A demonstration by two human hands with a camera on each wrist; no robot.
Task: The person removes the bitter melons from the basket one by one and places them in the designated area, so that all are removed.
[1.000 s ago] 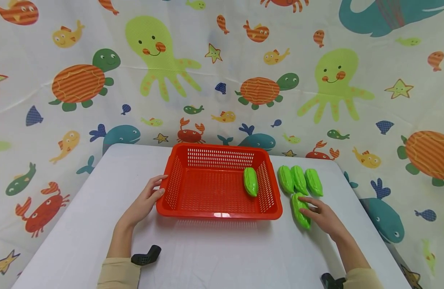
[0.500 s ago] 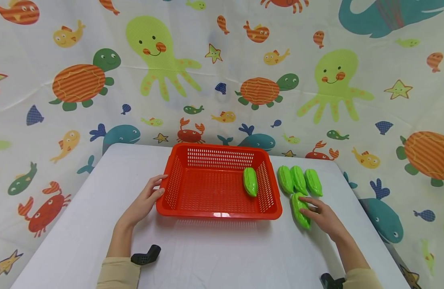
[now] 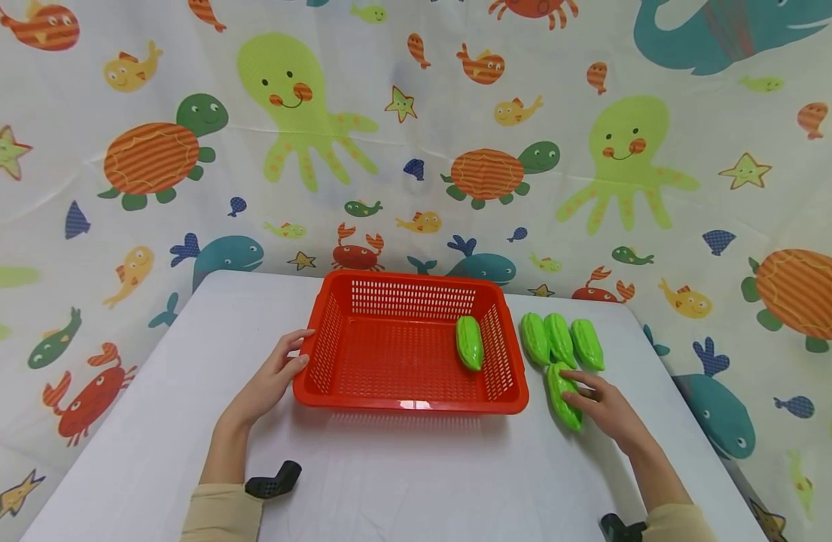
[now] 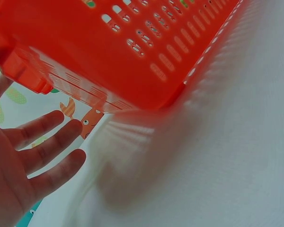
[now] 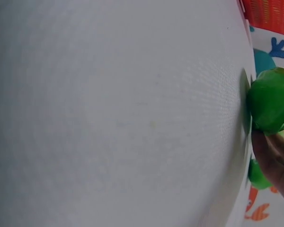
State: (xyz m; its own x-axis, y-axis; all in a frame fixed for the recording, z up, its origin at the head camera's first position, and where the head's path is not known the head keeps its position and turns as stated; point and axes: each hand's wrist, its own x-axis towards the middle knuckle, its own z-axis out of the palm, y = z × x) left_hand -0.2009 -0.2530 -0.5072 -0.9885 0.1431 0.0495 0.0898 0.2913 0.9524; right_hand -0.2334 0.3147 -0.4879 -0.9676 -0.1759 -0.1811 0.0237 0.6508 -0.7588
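A red plastic basket (image 3: 409,407) with slotted walls holds one green, ridged, oblong fruit (image 3: 470,343) near its right wall. My left hand (image 3: 269,382) touches the basket's left rim with thumb and fingertips. In the left wrist view, three straight, spread fingers (image 4: 59,172) stand free below the rim. Right of the basket, my right hand (image 3: 608,406) rests fingertips on the top and right side of a similar green fruit (image 3: 560,388), which lies on the table. The right wrist view shows this fruit (image 5: 272,101) end-on, with fingers (image 5: 274,161) against it.
Three more green fruits lie in a row behind the touched one: a left one (image 3: 535,337), a middle one (image 3: 559,337) and a right one (image 3: 587,345). A white table (image 3: 402,482) carries everything. Behind it hangs a curtain (image 3: 388,203) printed with sea animals.
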